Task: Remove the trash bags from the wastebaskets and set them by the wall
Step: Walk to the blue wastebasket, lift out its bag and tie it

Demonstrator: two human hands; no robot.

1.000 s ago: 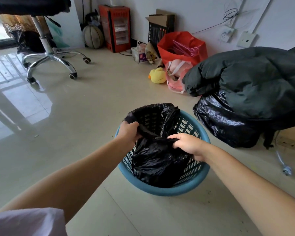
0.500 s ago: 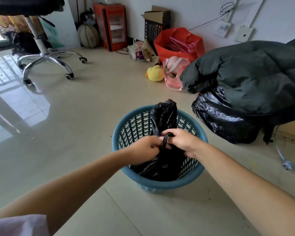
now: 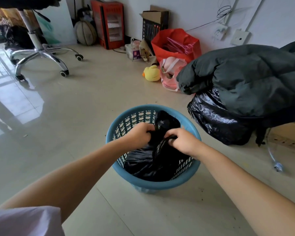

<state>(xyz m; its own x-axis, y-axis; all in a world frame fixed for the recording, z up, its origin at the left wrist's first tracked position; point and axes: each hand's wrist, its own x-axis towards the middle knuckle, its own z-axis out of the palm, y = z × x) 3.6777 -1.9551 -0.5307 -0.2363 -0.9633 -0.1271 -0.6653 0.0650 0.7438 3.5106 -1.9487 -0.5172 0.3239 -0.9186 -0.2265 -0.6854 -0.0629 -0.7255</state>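
A round blue slotted wastebasket (image 3: 124, 171) stands on the tiled floor right below me. Inside it sits a black trash bag (image 3: 148, 162), its top gathered toward the middle. My left hand (image 3: 140, 135) grips one bunched part of the bag's mouth. My right hand (image 3: 181, 142) grips a twisted strand of it close beside the left. A loose flap of the bag (image 3: 167, 122) stands up behind both hands. A second full black trash bag (image 3: 216, 120) lies on the floor to the right, under a dark padded jacket (image 3: 249, 77).
Along the far wall stand a red bag (image 3: 175, 43), a pink bag (image 3: 169, 79), a yellow duck toy (image 3: 152, 74), a cardboard box (image 3: 154, 23), a red cabinet (image 3: 109, 23) and a ball (image 3: 85, 32). An office chair's chrome base (image 3: 41, 55) is at the left.
The bag's rim has come off the basket edge and been gathered inward. Both hands moved together to the middle and now twist the bag's top.
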